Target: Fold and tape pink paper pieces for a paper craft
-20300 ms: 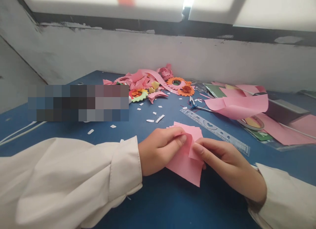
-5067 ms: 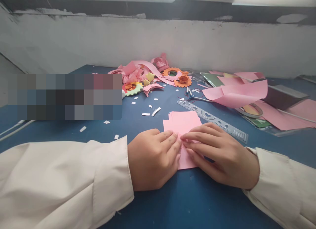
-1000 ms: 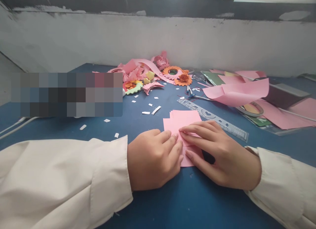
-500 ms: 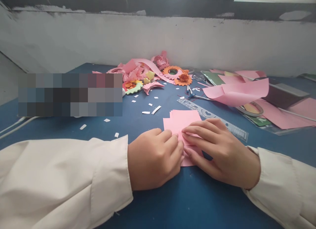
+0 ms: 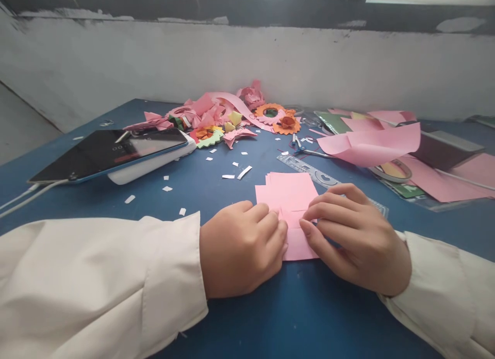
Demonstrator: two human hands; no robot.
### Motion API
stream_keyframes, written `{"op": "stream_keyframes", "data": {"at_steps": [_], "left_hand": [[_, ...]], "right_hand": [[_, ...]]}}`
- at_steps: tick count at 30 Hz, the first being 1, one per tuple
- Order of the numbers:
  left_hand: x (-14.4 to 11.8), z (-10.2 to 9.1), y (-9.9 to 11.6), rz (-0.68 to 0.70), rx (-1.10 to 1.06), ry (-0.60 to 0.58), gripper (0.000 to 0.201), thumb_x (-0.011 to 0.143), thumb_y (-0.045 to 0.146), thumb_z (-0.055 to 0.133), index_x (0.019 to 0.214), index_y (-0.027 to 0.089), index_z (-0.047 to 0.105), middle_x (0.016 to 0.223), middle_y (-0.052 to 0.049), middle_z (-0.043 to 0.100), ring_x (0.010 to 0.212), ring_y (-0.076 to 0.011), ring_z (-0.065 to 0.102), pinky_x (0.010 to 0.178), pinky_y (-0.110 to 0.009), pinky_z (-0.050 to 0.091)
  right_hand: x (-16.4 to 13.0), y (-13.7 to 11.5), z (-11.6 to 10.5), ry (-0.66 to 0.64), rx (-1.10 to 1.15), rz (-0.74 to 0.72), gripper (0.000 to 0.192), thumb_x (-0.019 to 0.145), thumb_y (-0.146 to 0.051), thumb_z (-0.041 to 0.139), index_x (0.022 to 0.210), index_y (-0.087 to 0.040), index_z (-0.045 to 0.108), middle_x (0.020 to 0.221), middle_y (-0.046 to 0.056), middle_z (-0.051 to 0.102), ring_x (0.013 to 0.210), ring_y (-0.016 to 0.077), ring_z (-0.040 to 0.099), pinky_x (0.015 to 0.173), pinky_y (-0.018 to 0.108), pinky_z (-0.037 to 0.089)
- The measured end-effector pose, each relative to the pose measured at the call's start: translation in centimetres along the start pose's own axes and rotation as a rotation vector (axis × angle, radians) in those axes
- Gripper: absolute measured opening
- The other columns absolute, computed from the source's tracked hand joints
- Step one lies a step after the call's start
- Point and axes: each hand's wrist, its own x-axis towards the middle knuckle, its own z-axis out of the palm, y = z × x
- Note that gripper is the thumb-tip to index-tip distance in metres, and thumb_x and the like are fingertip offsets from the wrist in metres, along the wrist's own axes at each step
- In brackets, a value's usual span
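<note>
Several pink paper pieces (image 5: 292,189) lie overlapping on the blue table. The nearest one has a crease or folded edge running across it. My left hand (image 5: 245,248) is closed, its curled fingertips pressing on the left side of this pink paper; what lies under them is hidden. At the paper's right side, the thumb and bent fingers of my right hand (image 5: 351,235) come together in a pinch on the fold. Behind my right hand lies a clear plastic ruler (image 5: 327,179), partly covered by it.
A tablet (image 5: 116,150) with cables rests on a white object at left. Paper flowers (image 5: 288,123) and crumpled pink paper (image 5: 214,111) are heaped at the back. White paper scraps (image 5: 245,172) dot the table (image 5: 270,323). At right are curled pink paper (image 5: 375,142) and a tape roll (image 5: 402,170).
My right hand has slid a little to the right along the paper, uncovering more of the fold. My left hand stays in place. The blurred block at left is gone, showing the tablet.
</note>
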Motion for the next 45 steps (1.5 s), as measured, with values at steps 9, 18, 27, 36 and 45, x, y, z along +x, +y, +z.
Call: {"op": "stream_keyframes", "data": {"at_steps": [9,18,27,36,45], "left_hand": [[-0.01,0.01,-0.04,0.001,0.020,0.012,0.027,0.092,0.016,0.039,0.089,0.008,0.065,0.087,-0.013,0.068,0.090,-0.0218,0.063,0.068,-0.032,0.054],[-0.07,0.10,0.02,0.004,0.031,0.013,0.027,0.091,0.015,0.039,0.090,0.008,0.065,0.088,-0.013,0.068,0.088,-0.0216,0.063,0.069,-0.032,0.053],[-0.04,0.02,-0.05,0.006,0.020,0.009,0.028,0.092,0.016,0.038,0.093,0.007,0.065,0.086,-0.013,0.068,0.090,-0.0222,0.064,0.070,-0.033,0.053],[-0.11,0.05,-0.07,0.007,0.019,0.009,0.027,0.092,0.016,0.039,0.097,0.006,0.064,0.087,-0.013,0.068,0.089,-0.0217,0.064,0.070,-0.032,0.053],[-0.01,0.17,0.20,-0.008,0.029,0.007,0.026,0.090,0.017,0.043,0.094,0.004,0.066,0.091,-0.014,0.069,0.088,-0.0241,0.065,0.066,-0.035,0.054]], "right_hand": [[0.05,0.33,0.01,-0.201,0.126,-0.057,0.018,0.087,-0.012,0.047,0.101,-0.014,0.057,0.101,0.008,0.068,0.096,0.0179,0.058,0.083,0.036,0.042],[-0.30,0.65,0.20,-0.297,0.068,-0.032,0.028,0.089,-0.013,0.039,0.114,-0.012,0.052,0.116,0.011,0.063,0.109,0.0230,0.055,0.088,0.041,0.042],[-0.05,0.48,-0.18,-0.092,0.066,-0.124,0.019,0.080,-0.005,0.044,0.092,-0.012,0.057,0.084,0.009,0.069,0.083,0.0178,0.063,0.080,0.038,0.047],[-0.31,0.89,0.07,-0.200,0.045,-0.108,0.028,0.084,-0.010,0.042,0.108,-0.011,0.056,0.104,0.010,0.068,0.100,0.0208,0.060,0.083,0.039,0.047],[0.00,0.07,-0.43,-0.086,-0.062,-0.234,0.015,0.081,-0.008,0.047,0.088,-0.011,0.060,0.081,0.011,0.070,0.079,0.0210,0.063,0.070,0.038,0.050]]}}
